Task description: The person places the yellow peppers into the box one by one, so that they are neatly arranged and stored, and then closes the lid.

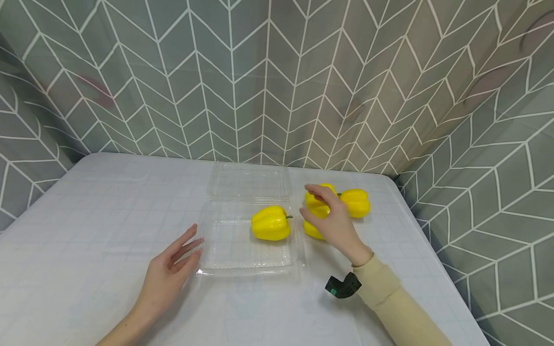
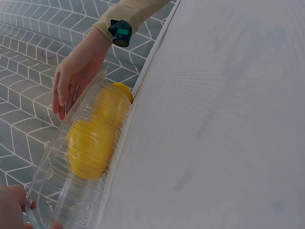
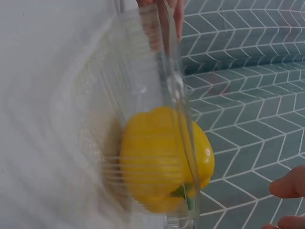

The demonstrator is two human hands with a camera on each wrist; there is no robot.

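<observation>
A yellow bell pepper (image 1: 270, 223) lies on its side in the right part of a clear plastic clamshell container (image 1: 225, 263), its stem pointing right. The container's lid (image 1: 250, 181) is laid back behind it. My left hand (image 1: 169, 269) is at the container's left edge, its extended fingertips touching the rim. Above the other peppers on the right, my right hand (image 1: 333, 223) hovers with thumb and fingers spread apart and nothing between them. It partly covers two yellow peppers, one at the back (image 1: 316, 204) and one in front (image 1: 312, 231); another pepper (image 1: 356, 203) lies just beyond.
A white cloth (image 1: 108, 206) covers the table. Patterned grey curtains (image 1: 251, 86) stand behind the table and at both sides. On my right wrist is a small black device (image 1: 343, 285) next to the beige sleeve (image 1: 389, 293).
</observation>
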